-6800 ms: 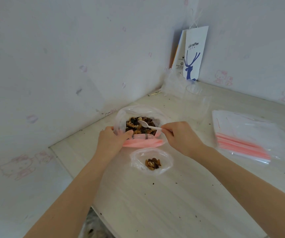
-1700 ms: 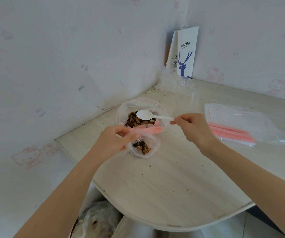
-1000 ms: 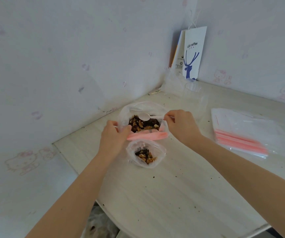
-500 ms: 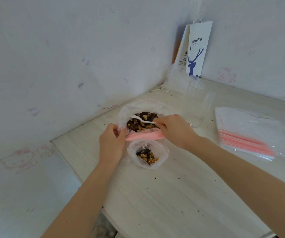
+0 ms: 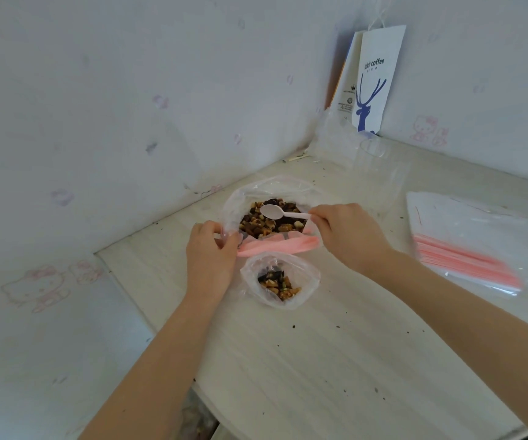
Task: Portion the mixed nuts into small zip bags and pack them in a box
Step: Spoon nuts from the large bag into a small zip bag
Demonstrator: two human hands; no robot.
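Observation:
A large clear bag of mixed nuts (image 5: 269,222) with a pink zip strip lies open on the table near the wall corner. My left hand (image 5: 212,249) pinches its left rim. My right hand (image 5: 348,233) pinches the handle of a white plastic spoon (image 5: 277,212), whose bowl hovers just above the nuts with nothing visible in it. In front of the big bag sits a small clear zip bag (image 5: 280,281), open, with a small heap of nuts inside.
A stack of unused zip bags with pink strips (image 5: 475,239) lies at the right. A clear plastic box (image 5: 370,173) stands behind the nut bag. A white coffee paper bag (image 5: 373,81) leans in the wall corner. Crumbs dot the pale wooden table (image 5: 319,360).
The spoon dipped into the big bag half a second ago and now sits lifted over the nuts. My left hand moved earlier from the small bag to the big bag's rim.

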